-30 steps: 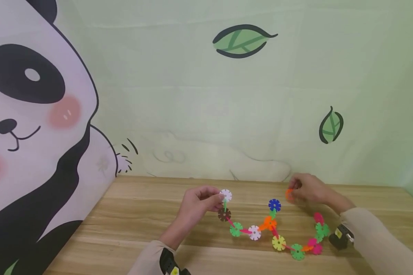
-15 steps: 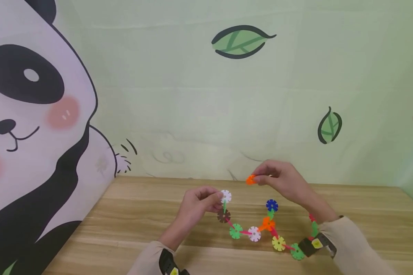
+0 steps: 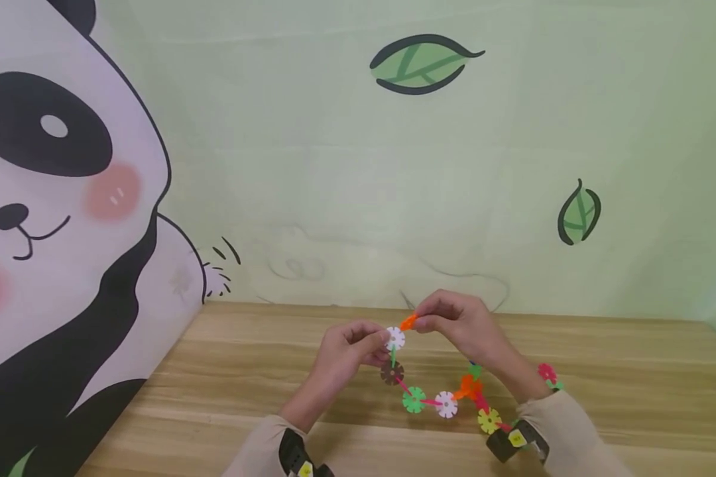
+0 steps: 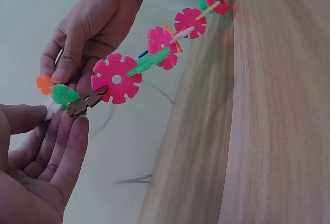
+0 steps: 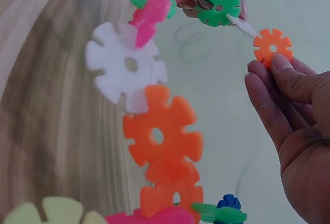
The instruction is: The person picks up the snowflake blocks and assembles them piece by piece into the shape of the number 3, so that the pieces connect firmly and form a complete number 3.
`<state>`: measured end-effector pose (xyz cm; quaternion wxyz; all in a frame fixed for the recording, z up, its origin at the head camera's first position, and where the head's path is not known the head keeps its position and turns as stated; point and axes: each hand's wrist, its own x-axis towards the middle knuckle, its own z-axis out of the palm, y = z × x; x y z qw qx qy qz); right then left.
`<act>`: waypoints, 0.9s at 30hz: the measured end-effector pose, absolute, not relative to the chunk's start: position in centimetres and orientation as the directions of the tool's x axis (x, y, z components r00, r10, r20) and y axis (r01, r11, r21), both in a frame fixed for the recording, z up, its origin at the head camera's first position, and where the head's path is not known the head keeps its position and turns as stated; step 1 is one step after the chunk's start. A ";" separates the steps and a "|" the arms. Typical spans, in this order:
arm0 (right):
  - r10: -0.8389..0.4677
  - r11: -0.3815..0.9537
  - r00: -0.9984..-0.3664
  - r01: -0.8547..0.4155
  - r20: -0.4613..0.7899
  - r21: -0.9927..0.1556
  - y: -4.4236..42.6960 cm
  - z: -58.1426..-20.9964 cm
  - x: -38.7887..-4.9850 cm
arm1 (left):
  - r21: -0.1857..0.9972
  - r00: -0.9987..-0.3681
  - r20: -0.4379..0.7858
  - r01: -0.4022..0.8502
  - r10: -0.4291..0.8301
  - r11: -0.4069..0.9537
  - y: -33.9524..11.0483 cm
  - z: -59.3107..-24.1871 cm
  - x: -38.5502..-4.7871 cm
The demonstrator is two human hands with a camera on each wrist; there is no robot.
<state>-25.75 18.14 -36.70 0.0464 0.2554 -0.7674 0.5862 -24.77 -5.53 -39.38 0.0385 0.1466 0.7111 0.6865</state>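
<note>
In the head view my left hand (image 3: pixel 347 350) pinches a white notched snowflake disc (image 3: pixel 396 338), the end piece of a chain of interlocked plastic discs. Below it hang a brown disc (image 3: pixel 392 373), a green disc (image 3: pixel 414 400) and further coloured discs curving to the right. My right hand (image 3: pixel 467 326) pinches a loose orange disc (image 3: pixel 408 322) between thumb and fingers, right at the white disc's upper edge. In the right wrist view this orange disc (image 5: pixel 273 47) meets the white disc's edge; whether their slots engage, I cannot tell. My right forearm hides part of the chain.
Beneath the chain lies a wood-grain table (image 3: pixel 227 397). A pale green cloth backdrop (image 3: pixel 310 165) with a printed panda (image 3: pixel 54 199) stands behind and to the left. Black devices are strapped on both wrists. A pink disc (image 3: pixel 546 372) shows beyond the right forearm.
My right hand has carried the orange disc leftward from the right side to the white disc. My left hand has stayed almost still, holding the chain's end.
</note>
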 end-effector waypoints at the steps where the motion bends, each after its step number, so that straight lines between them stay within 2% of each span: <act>1: -0.340 0.180 -0.864 -0.447 0.370 -0.876 18.1 -36.8 -25.7 | 0.987 -0.954 0.148 0.158 0.262 0.015 -5.5 -39.4 -24.8; 12: -0.355 0.169 -0.863 -0.438 0.360 -0.883 17.9 -37.2 -25.9 | 0.987 -0.950 0.151 0.161 0.273 0.017 -5.8 -39.5 -24.9; 27: -0.336 0.225 -0.791 -0.594 0.511 -0.772 17.3 -38.4 -25.9 | 0.986 -0.951 0.160 0.167 0.266 0.004 -5.1 -39.7 -24.8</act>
